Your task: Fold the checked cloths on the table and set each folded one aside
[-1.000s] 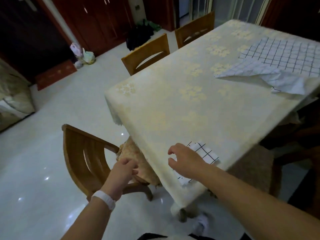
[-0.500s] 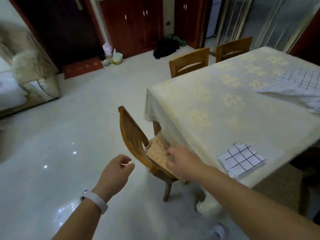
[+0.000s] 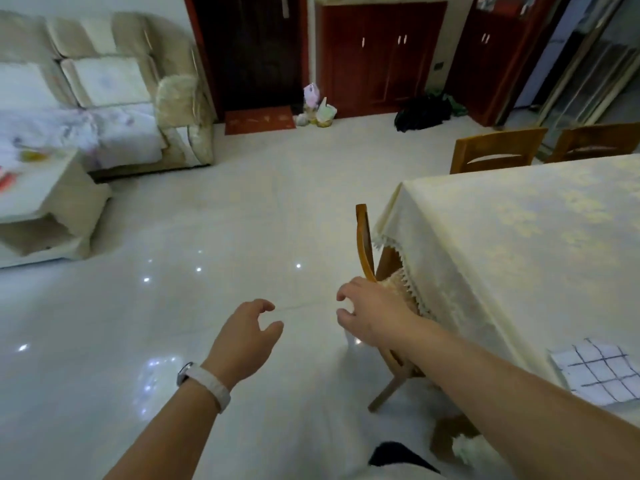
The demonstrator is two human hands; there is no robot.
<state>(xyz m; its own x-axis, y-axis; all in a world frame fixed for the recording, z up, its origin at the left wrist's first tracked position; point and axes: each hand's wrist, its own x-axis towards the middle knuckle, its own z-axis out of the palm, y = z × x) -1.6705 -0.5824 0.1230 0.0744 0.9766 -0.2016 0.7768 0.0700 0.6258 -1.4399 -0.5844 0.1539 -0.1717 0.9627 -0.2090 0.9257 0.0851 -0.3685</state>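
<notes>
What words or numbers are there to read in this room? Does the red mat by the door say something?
No text in this picture can be read.
Red doormat: it has pale marks, too blurred to tell if they are letters.
Bags beside the door: too small and blurred to read.
White wristband: no writing shows.
Folded checked cloth: only grid lines, no words.
</notes>
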